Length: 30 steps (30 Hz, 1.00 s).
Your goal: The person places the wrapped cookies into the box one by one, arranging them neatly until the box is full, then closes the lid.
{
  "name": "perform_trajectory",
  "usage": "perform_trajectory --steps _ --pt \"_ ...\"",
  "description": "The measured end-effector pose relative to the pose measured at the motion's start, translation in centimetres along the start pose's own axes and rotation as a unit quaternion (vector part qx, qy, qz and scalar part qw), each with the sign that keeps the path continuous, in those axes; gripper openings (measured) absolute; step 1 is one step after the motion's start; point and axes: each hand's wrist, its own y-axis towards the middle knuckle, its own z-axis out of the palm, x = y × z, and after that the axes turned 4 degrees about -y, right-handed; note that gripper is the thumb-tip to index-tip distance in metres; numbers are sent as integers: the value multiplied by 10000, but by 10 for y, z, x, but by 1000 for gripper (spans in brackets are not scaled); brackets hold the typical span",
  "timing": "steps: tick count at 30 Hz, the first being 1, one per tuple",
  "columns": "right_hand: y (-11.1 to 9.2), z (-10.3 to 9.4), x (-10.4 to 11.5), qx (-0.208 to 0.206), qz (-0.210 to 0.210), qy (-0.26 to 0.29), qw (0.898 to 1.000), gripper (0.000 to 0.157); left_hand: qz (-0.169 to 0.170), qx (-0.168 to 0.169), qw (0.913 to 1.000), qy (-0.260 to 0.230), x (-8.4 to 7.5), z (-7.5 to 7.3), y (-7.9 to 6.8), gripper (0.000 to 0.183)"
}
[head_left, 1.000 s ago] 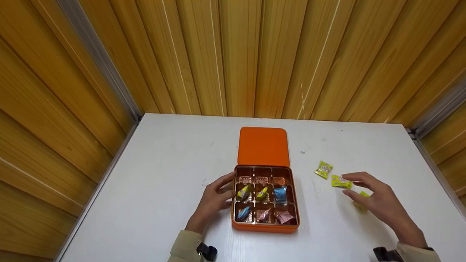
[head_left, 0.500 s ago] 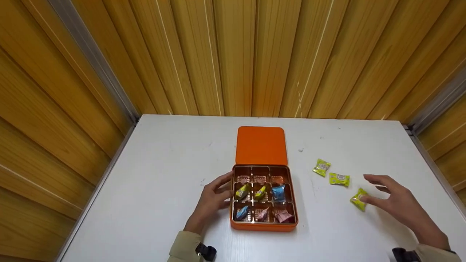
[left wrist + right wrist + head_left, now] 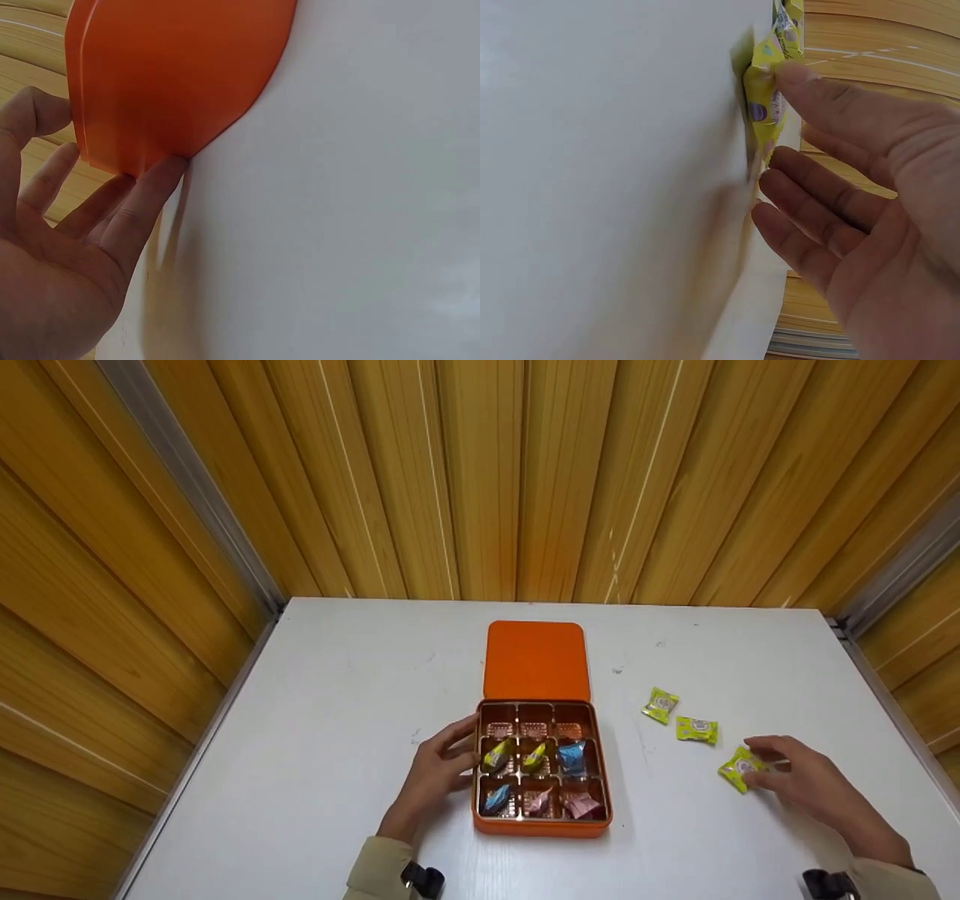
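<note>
While resting the loose left hand [image 3: 435, 776] against the box [image 3: 541, 829], pinching a yellow candy [image 3: 738, 769] on the tabletop [image 3: 337, 750] with the right hand [image 3: 814, 787], near two other candies [image 3: 661, 706] [image 3: 697, 729].

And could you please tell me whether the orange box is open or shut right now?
The orange box is open: in the head view its lid lies folded back, exposing compartments, six holding wrapped sweets.
</note>
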Motion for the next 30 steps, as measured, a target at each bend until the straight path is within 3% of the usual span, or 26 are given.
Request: perform_trajectory --steps 8,17,30 --pt "2 2 2 -244 -6 -2 9997 63 52 113 9999 -66 0 0 0 62" --pt "-5 11 -4 -620 239 400 9970 47 83 121 9999 -74 -1 2 0 61" --pt "-13 28 6 -1116 520 1101 9863 52 30 -1 10000 9 -1 1 0 62"
